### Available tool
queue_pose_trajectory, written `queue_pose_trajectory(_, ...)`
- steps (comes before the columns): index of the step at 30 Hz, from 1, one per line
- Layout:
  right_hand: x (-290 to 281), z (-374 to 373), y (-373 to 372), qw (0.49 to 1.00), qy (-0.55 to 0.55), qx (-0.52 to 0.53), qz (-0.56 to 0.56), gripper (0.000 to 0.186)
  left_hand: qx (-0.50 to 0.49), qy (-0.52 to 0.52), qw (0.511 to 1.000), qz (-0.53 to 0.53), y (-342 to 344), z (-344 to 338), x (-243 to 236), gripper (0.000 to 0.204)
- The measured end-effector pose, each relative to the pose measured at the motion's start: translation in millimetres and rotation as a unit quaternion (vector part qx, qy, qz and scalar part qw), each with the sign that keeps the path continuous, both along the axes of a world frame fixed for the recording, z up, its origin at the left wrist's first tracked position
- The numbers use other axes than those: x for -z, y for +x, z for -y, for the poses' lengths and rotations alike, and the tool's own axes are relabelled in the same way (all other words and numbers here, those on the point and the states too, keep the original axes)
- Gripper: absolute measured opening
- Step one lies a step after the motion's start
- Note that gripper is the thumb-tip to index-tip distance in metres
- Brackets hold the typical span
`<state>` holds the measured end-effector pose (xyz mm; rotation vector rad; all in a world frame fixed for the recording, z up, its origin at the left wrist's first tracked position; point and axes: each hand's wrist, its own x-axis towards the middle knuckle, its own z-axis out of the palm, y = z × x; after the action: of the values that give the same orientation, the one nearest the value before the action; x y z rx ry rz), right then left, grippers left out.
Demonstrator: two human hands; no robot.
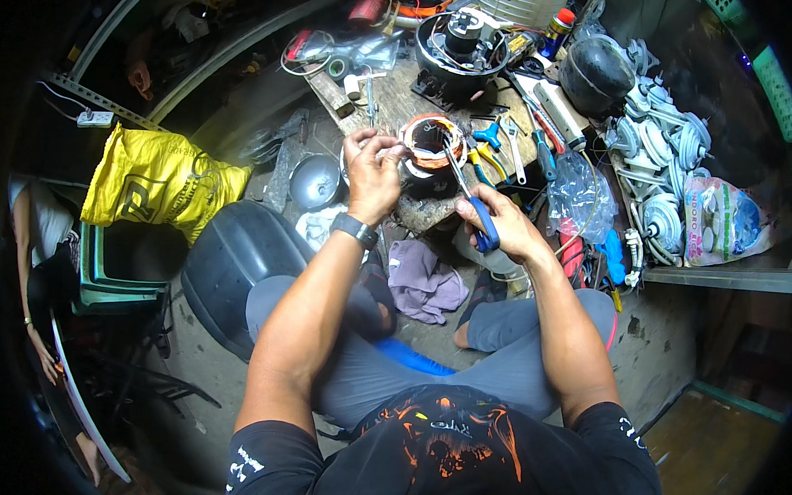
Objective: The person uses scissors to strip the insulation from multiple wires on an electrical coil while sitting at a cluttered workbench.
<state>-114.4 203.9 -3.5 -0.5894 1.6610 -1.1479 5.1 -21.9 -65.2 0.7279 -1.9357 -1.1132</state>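
A motor stator with a ring of orange copper windings tied in white stands on the near edge of a worn wooden board. My left hand, wearing a dark wristwatch, is at its left side. Thumb and fingers pinch together there; whatever is between them is too small to make out. Blue-handled scissors are in my right hand, with fingers in the handle loops. Their blades reach up to the right inner side of the winding ring. Pliers with yellow and blue grips lie just right of the stator.
A wrench, a blue screwdriver and an open black compressor housing lie beyond. A metal bowl is at left, near a yellow sack. White-grey motor parts pile at right. Below lies a purple cloth.
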Motion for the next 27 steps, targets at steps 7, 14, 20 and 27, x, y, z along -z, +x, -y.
queue_pose_trajectory(7,-4.5,-2.9,-1.2,1.000,-0.010,-0.001,0.014,0.052,0.033,0.410,0.903,-0.126,1.3,2.2,-6.8,0.019)
queue_pose_trajectory(14,-34.0,-23.2,-22.0,0.998,-0.021,-0.048,0.037,0.042,0.071,-0.343,0.933,0.084,-5.7,-26.4,-77.5,0.032)
queue_pose_trajectory(20,-40.6,-48.2,-39.6,0.977,0.074,-0.075,-0.187,0.060,0.123,-0.330,0.910,0.221,-22.9,-41.6,-63.8,0.022)
queue_pose_trajectory(27,-45.9,-38.0,-36.5,0.945,0.121,-0.117,-0.280,0.074,0.150,-0.302,0.906,0.255,-40.9,-30.2,-69.6,0.016)
